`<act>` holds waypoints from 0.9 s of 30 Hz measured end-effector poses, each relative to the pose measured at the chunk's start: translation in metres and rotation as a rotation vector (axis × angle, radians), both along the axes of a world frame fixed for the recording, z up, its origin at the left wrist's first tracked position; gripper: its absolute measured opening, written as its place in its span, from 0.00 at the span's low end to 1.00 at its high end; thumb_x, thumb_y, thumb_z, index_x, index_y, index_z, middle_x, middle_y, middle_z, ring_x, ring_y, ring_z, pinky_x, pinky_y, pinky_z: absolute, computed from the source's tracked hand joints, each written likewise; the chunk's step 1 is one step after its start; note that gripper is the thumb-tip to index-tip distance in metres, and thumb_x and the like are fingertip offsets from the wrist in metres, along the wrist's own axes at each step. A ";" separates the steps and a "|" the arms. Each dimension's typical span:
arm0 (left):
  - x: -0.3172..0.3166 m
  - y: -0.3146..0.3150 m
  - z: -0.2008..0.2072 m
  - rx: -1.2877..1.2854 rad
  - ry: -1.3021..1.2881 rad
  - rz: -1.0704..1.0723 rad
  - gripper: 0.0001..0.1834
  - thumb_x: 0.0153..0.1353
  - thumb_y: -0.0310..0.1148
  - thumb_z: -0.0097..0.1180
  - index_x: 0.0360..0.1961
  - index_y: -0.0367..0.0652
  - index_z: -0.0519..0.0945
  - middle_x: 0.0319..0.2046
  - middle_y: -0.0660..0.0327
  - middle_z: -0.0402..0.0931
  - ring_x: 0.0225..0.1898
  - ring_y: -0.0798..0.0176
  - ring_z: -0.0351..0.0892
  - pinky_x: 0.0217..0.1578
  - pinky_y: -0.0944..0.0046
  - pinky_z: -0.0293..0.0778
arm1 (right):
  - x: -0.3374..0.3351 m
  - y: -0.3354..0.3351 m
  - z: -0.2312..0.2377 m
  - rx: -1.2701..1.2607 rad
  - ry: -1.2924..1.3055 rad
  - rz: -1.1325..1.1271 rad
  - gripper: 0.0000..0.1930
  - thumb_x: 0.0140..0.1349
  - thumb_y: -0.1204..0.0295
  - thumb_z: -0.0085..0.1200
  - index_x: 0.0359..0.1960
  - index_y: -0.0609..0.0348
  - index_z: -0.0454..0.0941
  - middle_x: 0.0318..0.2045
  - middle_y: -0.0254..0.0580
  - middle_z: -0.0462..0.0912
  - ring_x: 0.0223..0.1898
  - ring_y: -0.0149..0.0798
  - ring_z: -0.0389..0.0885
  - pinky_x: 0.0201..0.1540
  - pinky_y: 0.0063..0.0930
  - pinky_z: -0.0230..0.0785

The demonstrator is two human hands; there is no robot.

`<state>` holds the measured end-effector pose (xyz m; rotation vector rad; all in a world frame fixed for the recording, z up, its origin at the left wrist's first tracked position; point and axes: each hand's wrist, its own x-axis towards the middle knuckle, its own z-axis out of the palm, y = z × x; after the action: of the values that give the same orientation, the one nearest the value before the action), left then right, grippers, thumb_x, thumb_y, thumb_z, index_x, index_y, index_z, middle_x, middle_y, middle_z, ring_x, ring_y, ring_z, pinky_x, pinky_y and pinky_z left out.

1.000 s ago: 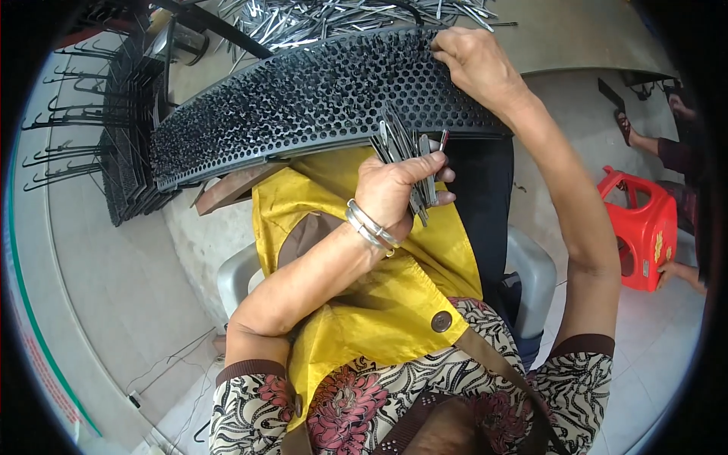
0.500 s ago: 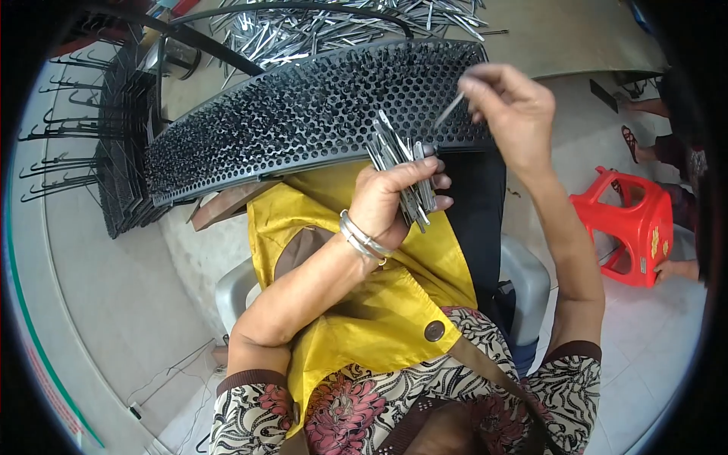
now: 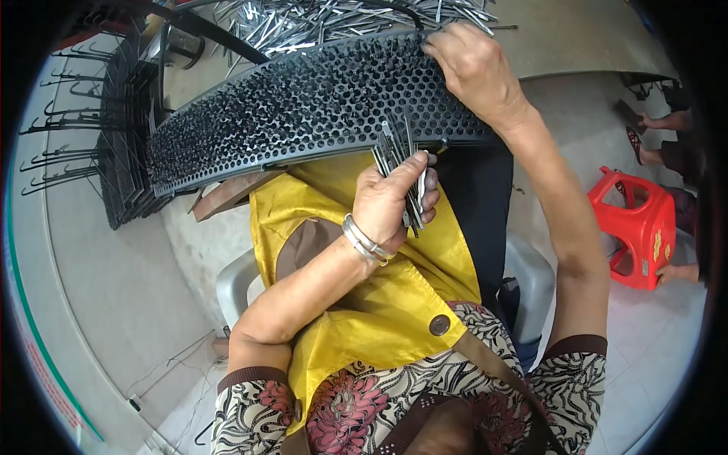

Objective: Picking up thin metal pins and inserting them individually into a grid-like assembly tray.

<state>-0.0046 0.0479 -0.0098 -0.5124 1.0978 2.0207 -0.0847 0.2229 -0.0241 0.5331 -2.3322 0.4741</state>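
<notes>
Black and curved, the rack (image 3: pixel 334 98) lies crosswise in front of the person, its plate pierced by rows of round holes; dark upright bits crowd the holes along its left and middle, while toward its right end the holes show plainly. Just beyond the rack's near edge, on the person's side, the left hand (image 3: pixel 385 205) grasps a bundle of thin metal strips (image 3: pixel 388 152), thumb laid across them. Their long axis runs away from the person and slightly leftward, upper ends toward the rack and lower ends poking out below the fingers; one strip stands straighter than its neighbours. Those upper ends overlap the rack's near edge in view, and whether they touch it I cannot tell

At the rack's far right corner is the right hand (image 3: pixel 478 72), fingertips drawn together; it covers that corner, and whether it pinches a strip I cannot tell

Behind the rack a heap (image 3: pixel 318 26) of loose strips lies every which way, cut off by the upper edge. Left of the heap, behind the rack, stands a metal can (image 3: pixel 182 49), its contents hard to make out. Left of the rack hang dark stacked plates (image 3: pixel 125 159) with hooks (image 3: pixel 72 120). Well right of the rack, a co-worker's hand (image 3: pixel 669 274) touches a red stool (image 3: pixel 654 235); the co-worker is partly lost in the dark rim
</notes>
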 end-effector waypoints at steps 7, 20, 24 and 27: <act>0.007 -0.003 0.003 0.025 0.166 -0.071 0.08 0.57 0.32 0.49 0.31 0.36 0.73 0.17 0.64 0.68 0.14 0.72 0.65 0.12 0.74 0.60 | 0.054 -0.026 0.030 -0.951 -0.964 0.112 0.09 0.51 0.74 0.56 0.32 0.67 0.75 0.16 0.33 0.74 0.16 0.21 0.69 0.16 0.13 0.61; 0.003 -0.010 -0.013 0.025 0.011 -0.121 0.07 0.57 0.30 0.49 0.36 0.39 0.72 0.18 0.63 0.68 0.14 0.71 0.64 0.11 0.74 0.59 | 0.034 -0.013 0.016 -1.092 -0.369 -0.138 0.06 0.51 0.78 0.55 0.31 0.67 0.76 0.21 0.35 0.77 0.20 0.22 0.72 0.22 0.12 0.65; 0.004 -0.009 -0.011 0.033 0.069 -0.101 0.09 0.57 0.30 0.48 0.40 0.41 0.70 0.18 0.63 0.67 0.13 0.72 0.63 0.11 0.74 0.59 | 0.023 -0.018 0.003 -0.693 -0.174 -0.152 0.05 0.50 0.78 0.55 0.29 0.64 0.77 0.22 0.35 0.78 0.21 0.26 0.75 0.24 0.16 0.67; 0.005 -0.010 -0.009 0.014 0.107 -0.111 0.10 0.57 0.29 0.48 0.41 0.42 0.69 0.18 0.63 0.67 0.13 0.72 0.63 0.11 0.74 0.58 | 0.012 -0.014 -0.007 -0.218 0.029 -0.052 0.05 0.48 0.79 0.55 0.28 0.63 0.76 0.22 0.43 0.77 0.23 0.39 0.76 0.25 0.25 0.68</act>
<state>0.0008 0.0381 -0.0190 -0.3322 1.1488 1.9763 -0.0729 0.2086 -0.0315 0.3718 -2.2258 0.6812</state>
